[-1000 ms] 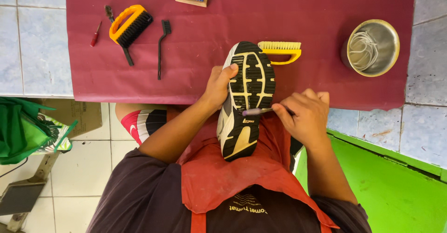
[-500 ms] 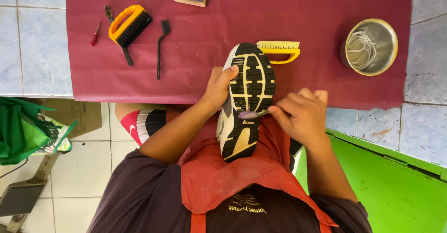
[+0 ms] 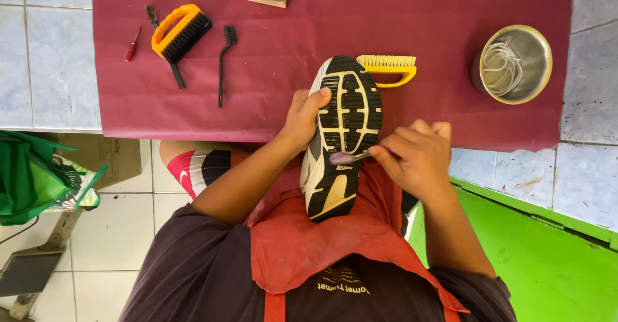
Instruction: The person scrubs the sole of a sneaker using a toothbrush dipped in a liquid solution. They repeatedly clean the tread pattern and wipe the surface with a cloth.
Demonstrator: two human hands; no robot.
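Over lap: shoe sole-up, long axis toe-away; left hand fingers gripping it, right hand fingers pinching small brush

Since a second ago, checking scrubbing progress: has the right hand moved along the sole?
Barely. The right hand with its small brush stays at mid-sole of the shoe, same distance below the yellow brush.

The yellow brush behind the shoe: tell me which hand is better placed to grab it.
Probably the right hand: the yellow brush lies on its side, though it holds a small brush. The left hand grips the shoe.
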